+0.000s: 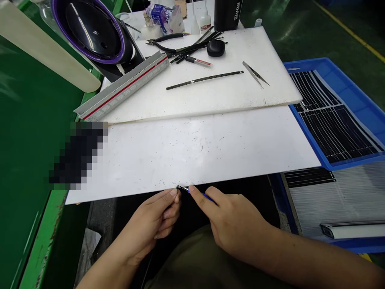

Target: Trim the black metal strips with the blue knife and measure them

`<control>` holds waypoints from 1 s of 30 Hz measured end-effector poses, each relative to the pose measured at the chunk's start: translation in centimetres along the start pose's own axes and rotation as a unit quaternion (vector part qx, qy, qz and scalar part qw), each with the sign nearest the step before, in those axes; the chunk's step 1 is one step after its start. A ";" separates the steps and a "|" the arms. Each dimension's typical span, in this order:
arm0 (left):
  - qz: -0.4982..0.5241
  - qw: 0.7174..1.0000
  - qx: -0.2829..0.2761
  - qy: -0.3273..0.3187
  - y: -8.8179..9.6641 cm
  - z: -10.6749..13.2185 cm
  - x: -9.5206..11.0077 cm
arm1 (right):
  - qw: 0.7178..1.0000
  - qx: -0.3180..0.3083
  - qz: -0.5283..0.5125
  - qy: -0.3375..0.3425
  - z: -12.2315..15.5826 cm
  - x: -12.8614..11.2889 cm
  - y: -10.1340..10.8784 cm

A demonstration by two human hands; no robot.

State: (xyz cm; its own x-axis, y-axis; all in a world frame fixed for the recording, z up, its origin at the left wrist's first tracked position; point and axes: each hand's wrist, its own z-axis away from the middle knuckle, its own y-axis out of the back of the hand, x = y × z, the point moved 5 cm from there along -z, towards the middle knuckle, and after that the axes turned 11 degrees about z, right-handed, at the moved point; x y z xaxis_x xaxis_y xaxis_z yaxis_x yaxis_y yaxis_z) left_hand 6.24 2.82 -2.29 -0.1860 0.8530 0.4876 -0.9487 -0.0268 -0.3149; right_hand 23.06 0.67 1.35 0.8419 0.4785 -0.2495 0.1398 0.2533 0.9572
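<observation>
At the near edge of the white board (pixel 198 148), my left hand (pixel 156 216) is closed, thumb against curled fingers. A tiny dark thing shows at its fingertips, too small to make out. My right hand (pixel 237 218) grips a slim blue-handled tool (pixel 208 196) with the index finger stretched along it. The tool's narrow metal tip points left and meets the left fingertips; its exact kind is unclear. Beyond, on a white foam slab (pixel 210 96), lie a thin dark strip (pixel 207 80) and metal tweezers (pixel 255 74).
A scale ruler (pixel 126 88) leans near a purple-rimmed black device (pixel 93 32). Cutting pliers (pixel 168 38), a bundle of dark strips (pixel 195 48) and a black case (pixel 215 48) sit behind. Right, a blue tray (pixel 367 108) holds many dark strips. Small dark specks dot the board.
</observation>
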 end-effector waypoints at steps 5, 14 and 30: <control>-0.017 1.000 -0.008 0.004 0.1 0.0 0.1 | 0.999 -0.006 0.026 0.024 0.0 -0.2 -0.3; -0.025 0.999 -0.023 0.021 0.3 0.2 0.6 | 0.998 0.004 0.066 0.017 0.3 -0.8 -0.5; -0.051 0.999 -0.014 0.010 0.3 0.1 0.8 | 0.999 0.010 0.028 0.013 0.2 -0.8 0.2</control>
State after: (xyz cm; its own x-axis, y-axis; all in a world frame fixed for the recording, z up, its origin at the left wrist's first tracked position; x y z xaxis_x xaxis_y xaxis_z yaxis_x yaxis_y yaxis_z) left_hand 5.77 3.44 -1.87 -0.0833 0.8612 0.5015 -0.9550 0.0747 -0.2869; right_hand 22.55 0.15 1.76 0.8347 0.5132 -0.1999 0.1041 0.2095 0.9723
